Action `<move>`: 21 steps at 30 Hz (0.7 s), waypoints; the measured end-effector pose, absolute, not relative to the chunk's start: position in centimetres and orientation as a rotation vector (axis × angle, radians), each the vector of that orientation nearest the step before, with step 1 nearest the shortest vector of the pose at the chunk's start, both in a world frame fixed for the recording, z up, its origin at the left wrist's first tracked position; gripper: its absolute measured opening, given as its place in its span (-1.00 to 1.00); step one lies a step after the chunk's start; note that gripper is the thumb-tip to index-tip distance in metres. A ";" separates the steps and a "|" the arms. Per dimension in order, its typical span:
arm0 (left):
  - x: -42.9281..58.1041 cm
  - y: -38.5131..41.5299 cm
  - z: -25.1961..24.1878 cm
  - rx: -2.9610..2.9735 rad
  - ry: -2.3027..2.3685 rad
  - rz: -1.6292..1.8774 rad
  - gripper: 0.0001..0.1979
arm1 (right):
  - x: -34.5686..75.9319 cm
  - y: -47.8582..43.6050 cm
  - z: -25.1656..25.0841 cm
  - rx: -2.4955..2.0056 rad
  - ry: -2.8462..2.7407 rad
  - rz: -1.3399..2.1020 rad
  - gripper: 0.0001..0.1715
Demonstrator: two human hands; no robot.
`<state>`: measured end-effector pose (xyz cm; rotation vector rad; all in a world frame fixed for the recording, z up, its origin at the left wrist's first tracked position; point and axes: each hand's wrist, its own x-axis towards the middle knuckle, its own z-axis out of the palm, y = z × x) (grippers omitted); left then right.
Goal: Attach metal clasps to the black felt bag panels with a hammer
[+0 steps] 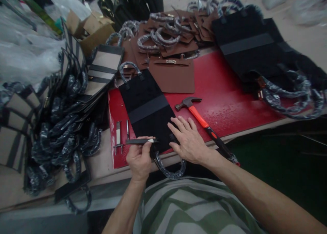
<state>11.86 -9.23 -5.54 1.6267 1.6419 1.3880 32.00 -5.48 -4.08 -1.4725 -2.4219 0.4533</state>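
Observation:
A black bag panel (pixel 145 94) lies on the red mat, with a grey band across it and a plastic-wrapped handle at each end. My left hand (pixel 140 159) pinches a slim black pointed tool (pixel 136 141) with a pale patch near its tip, over the panel's near edge. Fingers spread, my right hand (pixel 189 138) rests on the panel's right near corner. The near wrapped handle (pixel 172 175) hangs past the table edge. A claw hammer (pixel 199 116) with an orange and black grip lies to the right of my right hand.
At left are piled dark bag pieces (pixel 68 125) with wrapped handles. Brown bag pieces (pixel 172 75) heap at the back; more black panels (pixel 245 43) lie right. A thin metal rod (pixel 127 130) and a caliper-like metal tool (pixel 118 133) lie on the red mat (pixel 219 80).

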 end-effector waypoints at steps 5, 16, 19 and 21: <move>12.0 -8.7 -5.5 1.612 1.613 1.255 -0.86 | 32.0 -5.5 -4.0 -1.478 -2.420 0.458 -0.23; 12.2 -8.7 -5.7 1.921 1.613 1.204 -0.85 | 32.1 -5.5 -4.2 -1.462 -2.409 0.432 -0.21; 12.5 -8.5 -5.5 1.989 1.617 1.198 -0.86 | 32.1 -5.5 -4.1 -1.457 -2.412 0.434 -0.21; 12.7 -8.3 -5.3 2.072 1.619 1.197 -0.87 | 32.2 -5.6 -4.0 -1.458 -2.411 0.438 -0.22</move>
